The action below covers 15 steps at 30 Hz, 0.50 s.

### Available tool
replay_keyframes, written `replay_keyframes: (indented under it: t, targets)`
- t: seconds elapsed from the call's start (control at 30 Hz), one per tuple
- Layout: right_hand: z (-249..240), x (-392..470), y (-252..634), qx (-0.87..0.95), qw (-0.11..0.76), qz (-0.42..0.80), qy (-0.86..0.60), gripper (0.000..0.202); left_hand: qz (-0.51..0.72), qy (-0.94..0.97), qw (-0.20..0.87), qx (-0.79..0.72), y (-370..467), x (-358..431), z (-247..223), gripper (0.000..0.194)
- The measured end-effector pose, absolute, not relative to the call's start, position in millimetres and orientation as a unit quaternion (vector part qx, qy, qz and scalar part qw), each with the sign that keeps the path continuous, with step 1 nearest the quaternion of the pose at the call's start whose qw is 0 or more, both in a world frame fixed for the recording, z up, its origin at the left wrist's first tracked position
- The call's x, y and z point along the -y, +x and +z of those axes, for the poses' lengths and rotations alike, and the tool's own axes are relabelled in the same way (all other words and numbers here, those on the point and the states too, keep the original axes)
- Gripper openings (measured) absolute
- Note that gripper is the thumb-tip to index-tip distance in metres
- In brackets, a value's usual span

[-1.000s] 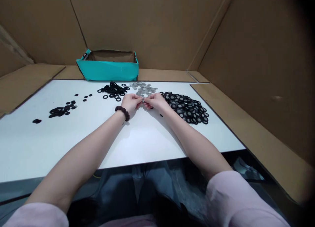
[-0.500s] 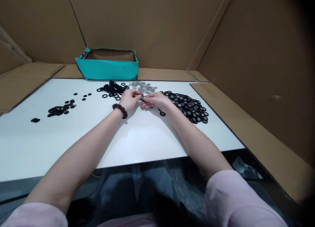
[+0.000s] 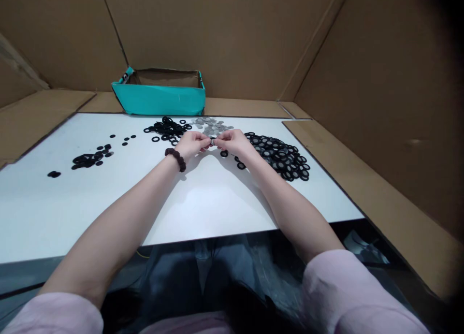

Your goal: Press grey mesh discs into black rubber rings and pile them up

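Between the fingertips of both hands is a small black ring with a grey disc. My left hand, a dark scrunchie on its wrist, pinches one side of it; my right hand pinches the other. Behind the hands lie grey discs. Loose black rings are heaped beyond my left hand. A big pile of black rings with grey centres spreads to the right of my right hand. One such ring lies just below my right hand's fingers.
A turquoise box stands at the back of the white table. Small black discs lie scattered on the left, with a few more further left. Cardboard walls enclose the back and sides.
My right hand has turned, its fingers drawn from spread into a pinch on the ring. The ring below it now shows more fully. The view has shifted slightly.
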State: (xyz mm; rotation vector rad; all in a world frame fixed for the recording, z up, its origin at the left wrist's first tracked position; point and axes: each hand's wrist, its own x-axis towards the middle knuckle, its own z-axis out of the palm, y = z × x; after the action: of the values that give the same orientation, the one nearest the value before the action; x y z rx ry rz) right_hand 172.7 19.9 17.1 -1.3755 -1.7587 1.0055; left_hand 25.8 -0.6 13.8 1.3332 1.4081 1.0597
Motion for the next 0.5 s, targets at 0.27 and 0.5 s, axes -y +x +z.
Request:
replay_keyframes:
  t: [0.27, 0.5]
  targets:
    - [20.1, -9.9, 159.4, 0.557, 0.396, 0.493, -0.539, 0.019, 0.495, 0.515, 0.411, -0.566, 34.5, -0.7, 6.3, 0.006]
    - [26.3, -9.5, 163.8, 0.528, 0.342, 0.596, -0.499, 0.021, 0.469, 0.6, 0.371, -0.532, 27.2, -8.5, -0.2, 0.02]
